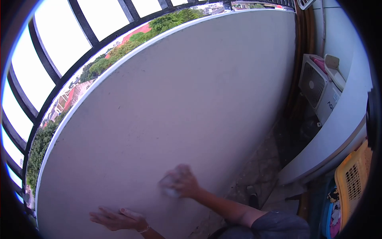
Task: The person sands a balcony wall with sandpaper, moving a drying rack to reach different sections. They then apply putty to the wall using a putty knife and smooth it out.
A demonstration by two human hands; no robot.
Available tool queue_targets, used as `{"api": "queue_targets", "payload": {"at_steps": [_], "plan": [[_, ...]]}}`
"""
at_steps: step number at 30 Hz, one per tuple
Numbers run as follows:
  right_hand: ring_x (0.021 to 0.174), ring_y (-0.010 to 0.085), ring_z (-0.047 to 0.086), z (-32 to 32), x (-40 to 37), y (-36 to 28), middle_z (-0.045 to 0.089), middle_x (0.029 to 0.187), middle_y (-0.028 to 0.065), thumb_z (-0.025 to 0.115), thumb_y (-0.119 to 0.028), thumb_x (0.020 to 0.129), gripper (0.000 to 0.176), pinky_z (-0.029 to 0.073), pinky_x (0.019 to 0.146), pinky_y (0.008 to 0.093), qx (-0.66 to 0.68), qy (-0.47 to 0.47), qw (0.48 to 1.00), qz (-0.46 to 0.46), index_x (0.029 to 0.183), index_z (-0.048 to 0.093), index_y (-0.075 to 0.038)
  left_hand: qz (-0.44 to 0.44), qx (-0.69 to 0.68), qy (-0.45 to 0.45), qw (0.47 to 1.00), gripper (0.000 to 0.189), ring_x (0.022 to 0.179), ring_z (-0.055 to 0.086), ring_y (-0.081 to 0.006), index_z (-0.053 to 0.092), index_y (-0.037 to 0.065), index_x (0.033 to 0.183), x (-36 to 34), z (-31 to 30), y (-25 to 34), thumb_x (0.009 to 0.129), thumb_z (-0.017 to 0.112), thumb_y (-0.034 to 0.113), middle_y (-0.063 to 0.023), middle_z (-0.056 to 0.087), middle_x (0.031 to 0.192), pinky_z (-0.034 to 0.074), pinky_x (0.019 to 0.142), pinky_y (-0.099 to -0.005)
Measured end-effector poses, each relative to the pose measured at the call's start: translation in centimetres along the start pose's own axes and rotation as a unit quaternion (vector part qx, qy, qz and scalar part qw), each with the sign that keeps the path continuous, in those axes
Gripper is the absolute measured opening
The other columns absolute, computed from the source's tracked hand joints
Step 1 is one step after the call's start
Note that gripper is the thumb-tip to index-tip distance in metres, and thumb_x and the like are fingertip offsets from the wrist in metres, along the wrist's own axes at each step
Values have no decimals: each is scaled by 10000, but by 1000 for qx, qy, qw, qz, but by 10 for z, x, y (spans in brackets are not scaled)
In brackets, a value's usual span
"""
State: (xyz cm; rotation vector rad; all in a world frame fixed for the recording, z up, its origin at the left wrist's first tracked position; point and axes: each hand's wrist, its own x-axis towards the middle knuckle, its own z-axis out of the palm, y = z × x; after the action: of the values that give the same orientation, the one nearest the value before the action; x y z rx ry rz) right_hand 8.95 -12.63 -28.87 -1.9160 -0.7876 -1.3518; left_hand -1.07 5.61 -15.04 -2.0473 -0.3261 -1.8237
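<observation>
My right hand [183, 181] presses against the grey balcony wall [167, 99], low and near the middle of the view. It is smeared by motion. Its fingers curl over a pale greyish-white piece [172, 192], perhaps a cloth; the blur hides its exact kind. To the lower left, my left hand [118, 218] lies against the same wall with its fingers stretched out and nothing in it. A thin bracelet circles that wrist. Small dark marks and scuffs show on the wall's surface.
A black metal railing [85, 24] runs above the wall's white top edge. On the right, an air conditioner's outdoor unit [314, 85] stands beyond a curved white panel [318, 149]. A yellow plastic basket [340, 175] sits at the lower right, beside a blue container [328, 217].
</observation>
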Motion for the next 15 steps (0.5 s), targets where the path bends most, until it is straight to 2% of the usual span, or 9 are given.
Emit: {"api": "queue_targets", "payload": {"at_steps": [2, 4, 6, 9, 12, 15], "plan": [[1480, 457, 153, -16, -25, 42, 151, 1631, 175, 515, -297, 958, 587, 108, 1175, 622, -45, 8, 990, 134, 1526, 364, -274, 7, 12, -2, 1000, 566, 1433, 278, -473, 351, 79, 1511, -17, 0, 1, 1049, 241, 386, -214, 281, 1576, 333, 1068, -596], [1508, 408, 44, -25, 13, 77, 120, 1632, 196, 367, -267, 1021, 537, -20, 1195, 543, 3, 105, 926, 361, 1542, 320, -145, 0, 23, -2, 1000, 569, 1440, 268, -468, 333, 84, 1520, -25, 4, 7, 1045, 235, 380, -215, 266, 1582, 316, 1081, -587], [1489, 472, -7, -49, 72, 91, -33, 1638, 203, 497, -181, 986, 722, 43, 1175, 610, 0, 157, 854, 497, 1588, 100, -141, -20, 31, -9, 999, 572, 1445, 261, -463, 320, 87, 1526, -30, 3, 12, 1042, 229, 378, -217, 256, 1586, 298, 1096, -577], [1487, 476, -53, -54, 108, 88, -26, 1633, 225, 541, -158, 952, 769, 4, 1172, 607, 25, 170, 858, 484, 1588, 110, -142, -30, 23, -13, 999, 578, 1454, 246, -454, 306, 89, 1531, -32, 4, 12, 1041, 213, 381, -220, 249, 1587, 279, 1109, -567], [1489, 473, -51, -56, 107, 38, -25, 1628, 245, 593, -177, 908, 827, -8, 1163, 624, -2, 40, 946, 320, 1588, 124, -139, -17, 24, -8, 1000, 576, 1455, 236, -462, 311, 85, 1528, -34, 6, 8, 1041, 218, 378, -222, 241, 1589, 276, 1108, -580], [1485, 481, -68, -36, 33, 39, -30, 1624, 257, 361, -433, 1004, 713, -63, 1157, 597, -47, -54, 982, 175, 1582, 102, -105, -18, 34, -7, 999, 577, 1431, 293, -457, 386, 47, 1484, -33, 1, 14, 1058, 220, 400, -211, 303, 1564, 374, 1053, -583]]}}
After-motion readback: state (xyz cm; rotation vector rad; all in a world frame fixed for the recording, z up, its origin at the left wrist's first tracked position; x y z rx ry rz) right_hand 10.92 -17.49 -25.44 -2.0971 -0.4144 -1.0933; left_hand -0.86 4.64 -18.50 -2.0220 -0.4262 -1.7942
